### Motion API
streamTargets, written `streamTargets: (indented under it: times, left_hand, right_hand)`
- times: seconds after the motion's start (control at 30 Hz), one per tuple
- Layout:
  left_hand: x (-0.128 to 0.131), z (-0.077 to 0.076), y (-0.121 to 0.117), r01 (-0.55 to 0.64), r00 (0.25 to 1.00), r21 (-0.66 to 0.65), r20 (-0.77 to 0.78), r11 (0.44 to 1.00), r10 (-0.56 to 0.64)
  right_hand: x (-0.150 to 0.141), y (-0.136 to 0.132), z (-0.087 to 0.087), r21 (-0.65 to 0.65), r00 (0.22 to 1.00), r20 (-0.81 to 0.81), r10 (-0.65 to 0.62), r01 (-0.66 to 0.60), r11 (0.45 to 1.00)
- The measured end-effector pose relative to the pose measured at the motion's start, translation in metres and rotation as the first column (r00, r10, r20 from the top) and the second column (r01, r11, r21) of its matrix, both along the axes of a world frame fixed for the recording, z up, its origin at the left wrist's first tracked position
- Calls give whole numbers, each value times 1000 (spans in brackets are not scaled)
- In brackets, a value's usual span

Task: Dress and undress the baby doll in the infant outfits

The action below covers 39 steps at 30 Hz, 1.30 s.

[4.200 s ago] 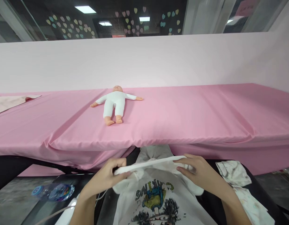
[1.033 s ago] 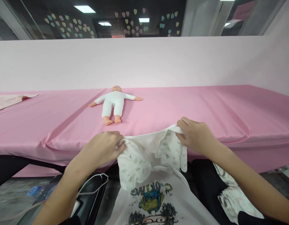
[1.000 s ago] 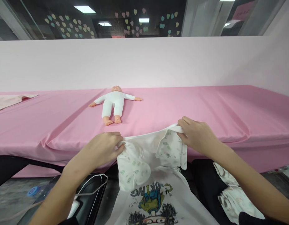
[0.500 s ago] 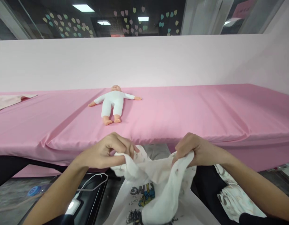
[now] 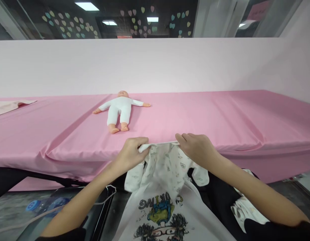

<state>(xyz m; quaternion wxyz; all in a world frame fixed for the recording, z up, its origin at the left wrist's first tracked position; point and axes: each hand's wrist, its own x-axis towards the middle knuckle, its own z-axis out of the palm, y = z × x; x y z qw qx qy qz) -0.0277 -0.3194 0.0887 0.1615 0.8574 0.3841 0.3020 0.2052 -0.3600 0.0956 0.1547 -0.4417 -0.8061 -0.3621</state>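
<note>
A small white baby top (image 5: 167,164) with a faint print hangs over my lap, stretched between both hands. My left hand (image 5: 133,150) is closed on one end of its upper edge. The other end is pinched in my right hand (image 5: 192,147). Short sleeves droop to either side of it. Behind the top, my own white printed shirt (image 5: 161,214) shows. Beyond my hands a baby doll (image 5: 120,108) in a white suit lies on its back on the pink-covered table (image 5: 195,117), arms spread.
Folded printed cloth (image 5: 247,211) rests by my right thigh, partly behind my forearm. At lower left are a plastic bottle (image 5: 47,206) and a pale cable (image 5: 29,221). A cream cloth (image 5: 9,107) lies at the table's left end, below a white wall (image 5: 145,67).
The baby top was held wide, then bunched and turned over; now its edge is taut and it hangs with its sleeves out. My hands have come closer together. The doll stays put.
</note>
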Motion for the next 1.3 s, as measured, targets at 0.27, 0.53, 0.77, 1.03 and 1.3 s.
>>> streamTargets:
  times: [0.27,0.53,0.77,1.03,1.3]
  left_hand:
    - [51,-47,-17,-172,741,-92,643,981,191]
    - [76,-77,-81,324,516,-208,856,923,12]
    - [39,-87,-56,-11,647,-98,758,995,82]
    - [46,-133,-56,665,746,-660,612,351,-263]
    - [53,-161,-70,636,771,-766,634,96,-50]
  right_hand:
    - [-44,12,-58,-227,715,-674,-185,37,973]
    - [-46,-17,-57,-373,251,-928,-275,-637,674]
    - [-20,-33,-36,-305,186,-949,-254,-743,596]
    - [-7,-11,-23,-263,72,-937,-341,-788,557]
    - [7,19,-25,-434,258,-883,-393,-768,471]
